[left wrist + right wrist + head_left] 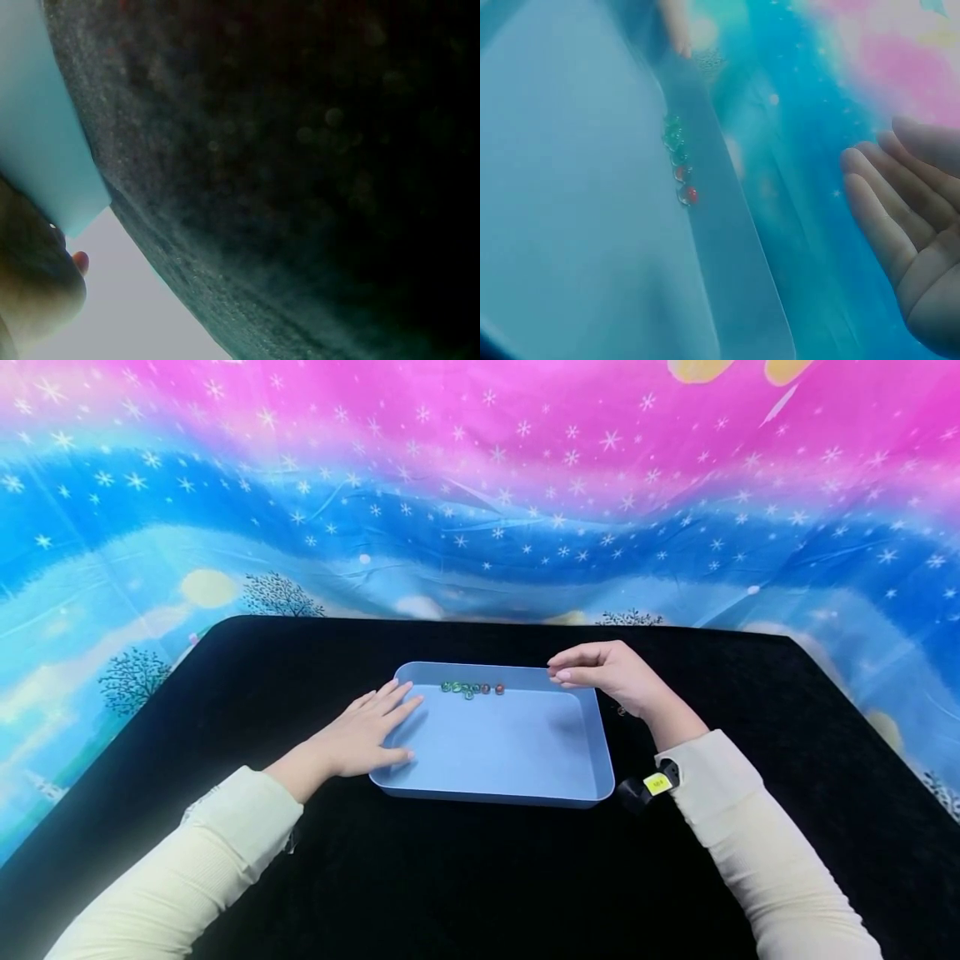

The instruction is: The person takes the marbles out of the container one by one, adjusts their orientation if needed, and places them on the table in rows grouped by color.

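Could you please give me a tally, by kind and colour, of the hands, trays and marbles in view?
Hands: 2, the left hand and the right hand
Blue tray: 1
Reddish marbles: 2
Green marbles: at least 4, too bunched for an exact count
Total: at least 9

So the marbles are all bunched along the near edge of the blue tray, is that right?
Not quite: the marbles are all bunched along the far edge of the blue tray, as the head view shows.
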Available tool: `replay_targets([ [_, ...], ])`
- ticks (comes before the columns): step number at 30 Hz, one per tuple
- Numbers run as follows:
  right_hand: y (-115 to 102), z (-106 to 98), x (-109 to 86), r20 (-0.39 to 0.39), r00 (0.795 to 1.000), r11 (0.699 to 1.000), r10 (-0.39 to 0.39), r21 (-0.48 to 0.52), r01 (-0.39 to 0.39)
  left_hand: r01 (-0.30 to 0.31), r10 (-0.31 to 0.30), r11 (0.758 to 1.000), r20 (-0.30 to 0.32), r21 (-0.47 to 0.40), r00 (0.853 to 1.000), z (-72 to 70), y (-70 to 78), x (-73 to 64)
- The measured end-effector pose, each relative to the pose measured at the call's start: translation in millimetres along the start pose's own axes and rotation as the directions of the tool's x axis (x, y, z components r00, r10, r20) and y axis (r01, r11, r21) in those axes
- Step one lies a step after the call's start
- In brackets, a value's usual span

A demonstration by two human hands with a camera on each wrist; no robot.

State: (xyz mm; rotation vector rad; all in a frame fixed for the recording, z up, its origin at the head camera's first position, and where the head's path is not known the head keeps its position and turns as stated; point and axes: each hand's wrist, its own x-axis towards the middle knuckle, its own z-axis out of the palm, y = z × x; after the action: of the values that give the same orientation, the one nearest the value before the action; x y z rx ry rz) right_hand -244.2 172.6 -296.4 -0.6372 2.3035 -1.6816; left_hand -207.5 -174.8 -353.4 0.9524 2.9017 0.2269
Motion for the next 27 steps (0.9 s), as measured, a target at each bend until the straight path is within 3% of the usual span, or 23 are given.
replay_targets([
  [15, -0.8, 16.3, 25.0, 0.021, 0.998, 0.998, 0.056, -0.023, -0.055, 0.002, -0.002, 1.000, 0.001, -0.008, 1.000, -0.1, 0.4, -0.3],
  [27, 8.5, 30.6, 44.6, 0.002, 0.997, 0.983, 0.072, -0.170, -0.071, 0.002, -0.002, 1.000, -0.002, -0.005, 1.000, 0.0, 0.4, -0.4],
])
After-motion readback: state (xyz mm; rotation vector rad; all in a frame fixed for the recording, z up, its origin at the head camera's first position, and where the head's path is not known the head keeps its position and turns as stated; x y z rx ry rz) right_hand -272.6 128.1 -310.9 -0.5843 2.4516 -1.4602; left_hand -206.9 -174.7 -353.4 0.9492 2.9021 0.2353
